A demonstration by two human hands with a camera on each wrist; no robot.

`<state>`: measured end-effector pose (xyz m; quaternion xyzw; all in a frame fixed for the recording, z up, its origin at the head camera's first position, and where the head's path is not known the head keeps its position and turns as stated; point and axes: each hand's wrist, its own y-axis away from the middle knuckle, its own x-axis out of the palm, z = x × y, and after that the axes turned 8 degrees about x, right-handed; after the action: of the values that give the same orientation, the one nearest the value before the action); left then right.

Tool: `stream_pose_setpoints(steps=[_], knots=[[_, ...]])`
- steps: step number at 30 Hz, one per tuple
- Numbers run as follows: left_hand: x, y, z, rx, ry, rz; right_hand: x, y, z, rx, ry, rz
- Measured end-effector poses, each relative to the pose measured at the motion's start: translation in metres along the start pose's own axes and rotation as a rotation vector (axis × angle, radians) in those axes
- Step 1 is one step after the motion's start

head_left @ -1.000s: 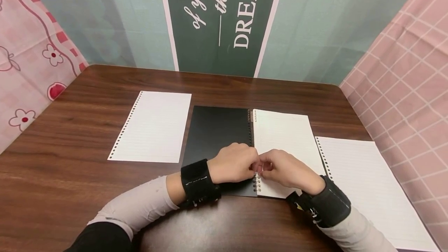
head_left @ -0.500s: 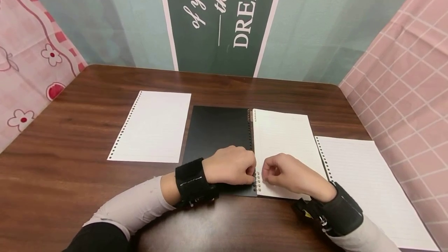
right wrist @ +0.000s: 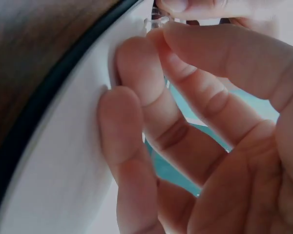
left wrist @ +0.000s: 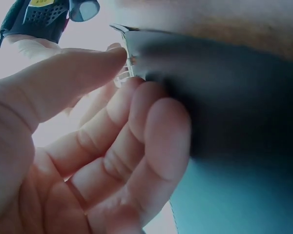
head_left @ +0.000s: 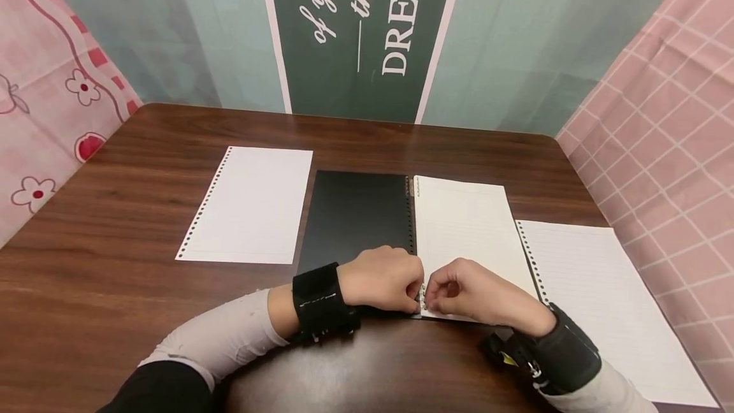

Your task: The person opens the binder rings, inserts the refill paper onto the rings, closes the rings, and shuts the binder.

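An open loose-leaf notebook lies in the middle of the table, its black cover point(head_left: 361, 209) to the left and lined white pages point(head_left: 464, 215) to the right. Clear binder rings point(head_left: 423, 301) run down the spine between them. My left hand point(head_left: 381, 278) pinches the rings near the spine's front end, the other fingers curled over the black cover. From the other side my right hand point(head_left: 482, 295) brings thumb and forefinger together on the same rings. In the right wrist view a clear ring point(right wrist: 158, 22) shows at its fingertips, while its other fingers rest against the page stack point(right wrist: 63, 136).
A loose punched sheet point(head_left: 246, 206) lies left of the notebook. Another lined sheet point(head_left: 602, 292) lies to the right, partly under the right forearm. The brown wooden table point(head_left: 103, 241) is enclosed by curtains at the back and sides.
My right hand let go, drew back to the right, then came in again lower on the spine. My left hand slid toward the front end of the rings. The notebook and sheets stayed put.
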<state>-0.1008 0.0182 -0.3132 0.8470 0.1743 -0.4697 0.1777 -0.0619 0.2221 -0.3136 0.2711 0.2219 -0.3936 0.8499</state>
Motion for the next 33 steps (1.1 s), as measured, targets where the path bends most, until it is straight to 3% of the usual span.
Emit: stream_pose_setpoints(steps=[12, 19, 25, 33], knots=[[-0.001, -0.004, 0.005, -0.001, 0.031, 0.041, -0.003, -0.005, -0.011, -0.044, -0.163, 0.104], [0.000, -0.004, 0.006, 0.007, 0.044, 0.044, -0.004, -0.006, -0.012, -0.025, -0.191, 0.125], [0.000, -0.003, 0.008, 0.024, 0.064, 0.047, -0.002, -0.007, -0.010, -0.004, -0.081, 0.030], [0.001, -0.003, 0.008, -0.045, 0.097, 0.004, 0.001, -0.012, -0.005, 0.093, 0.050, -0.120]])
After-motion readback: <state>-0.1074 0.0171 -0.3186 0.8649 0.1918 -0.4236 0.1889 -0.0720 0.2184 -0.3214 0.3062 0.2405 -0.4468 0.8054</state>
